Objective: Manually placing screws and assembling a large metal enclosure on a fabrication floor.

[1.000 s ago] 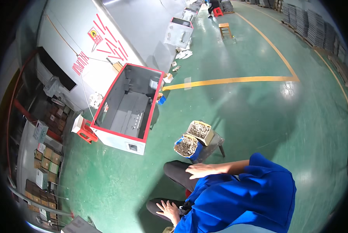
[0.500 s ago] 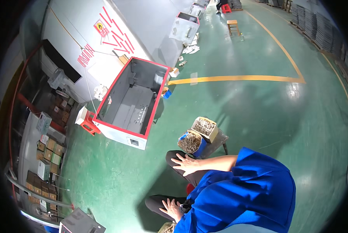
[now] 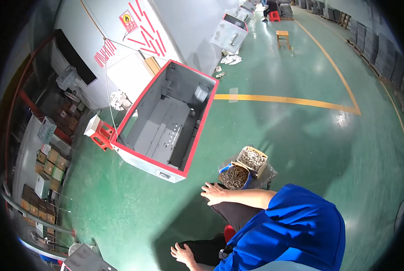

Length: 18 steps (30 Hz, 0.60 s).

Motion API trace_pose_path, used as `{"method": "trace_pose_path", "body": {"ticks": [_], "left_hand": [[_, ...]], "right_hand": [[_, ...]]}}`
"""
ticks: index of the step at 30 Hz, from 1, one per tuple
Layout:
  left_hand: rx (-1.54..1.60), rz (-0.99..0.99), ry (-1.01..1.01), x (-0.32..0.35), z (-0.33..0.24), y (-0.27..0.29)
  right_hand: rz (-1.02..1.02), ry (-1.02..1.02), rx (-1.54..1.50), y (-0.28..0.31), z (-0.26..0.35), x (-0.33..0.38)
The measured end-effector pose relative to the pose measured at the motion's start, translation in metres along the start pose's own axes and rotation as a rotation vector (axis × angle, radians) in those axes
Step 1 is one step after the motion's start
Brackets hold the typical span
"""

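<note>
I am seated in a blue top and dark trousers. My right hand [image 3: 214, 193] lies over my right knee with its fingers spread, holding nothing. My left hand [image 3: 183, 254] rests at my left knee [image 3: 206, 251], fingers also apart and free of any object. Close to my right forearm stand two open containers. One, a blue-sided box [image 3: 235, 176], is heaped with small brownish pieces. The other, a cream box [image 3: 252, 160], holds small pale pieces. Both sit on a low stand [image 3: 268, 175] covered with clear plastic, partly hidden by the boxes.
A big grey metal cabinet with a red rim [image 3: 194, 140] lies open side up ahead. Beside it is a red stool [image 3: 102, 135] with a white box. Cartons [image 3: 53, 162] are stacked at the left. A wooden stool [image 3: 283, 39] and a seated person [image 3: 269, 8] are far off.
The view has shifted, so the cabinet and boxes appear farther right. My left hand has moved outward toward the knee's end. My right hand stays on its knee.
</note>
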<state>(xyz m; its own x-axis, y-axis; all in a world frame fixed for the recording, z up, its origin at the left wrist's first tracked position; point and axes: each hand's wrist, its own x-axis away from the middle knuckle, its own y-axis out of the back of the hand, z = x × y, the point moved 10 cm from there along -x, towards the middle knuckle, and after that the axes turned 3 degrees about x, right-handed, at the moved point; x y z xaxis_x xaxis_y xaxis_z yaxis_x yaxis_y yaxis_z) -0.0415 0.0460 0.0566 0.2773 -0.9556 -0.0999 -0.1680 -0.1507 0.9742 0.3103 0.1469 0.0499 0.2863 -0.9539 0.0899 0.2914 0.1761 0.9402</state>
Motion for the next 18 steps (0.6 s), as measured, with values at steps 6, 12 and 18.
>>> {"method": "trace_pose_path", "body": {"ticks": [6, 12, 18], "left_hand": [[0.001, 0.041, -0.019, -0.053, 0.018, -0.029], [-0.131, 0.383, 0.086, -0.081, 0.022, -0.054], [-0.256, 0.694, 0.115, -0.091, 0.037, -0.086]], "right_hand": [[0.01, -0.083, -0.022, -0.005, -0.01, -0.018], [-0.002, -0.119, -0.054, -0.005, -0.015, -0.022], [-0.018, -0.11, -0.041, 0.008, -0.005, -0.023]]}}
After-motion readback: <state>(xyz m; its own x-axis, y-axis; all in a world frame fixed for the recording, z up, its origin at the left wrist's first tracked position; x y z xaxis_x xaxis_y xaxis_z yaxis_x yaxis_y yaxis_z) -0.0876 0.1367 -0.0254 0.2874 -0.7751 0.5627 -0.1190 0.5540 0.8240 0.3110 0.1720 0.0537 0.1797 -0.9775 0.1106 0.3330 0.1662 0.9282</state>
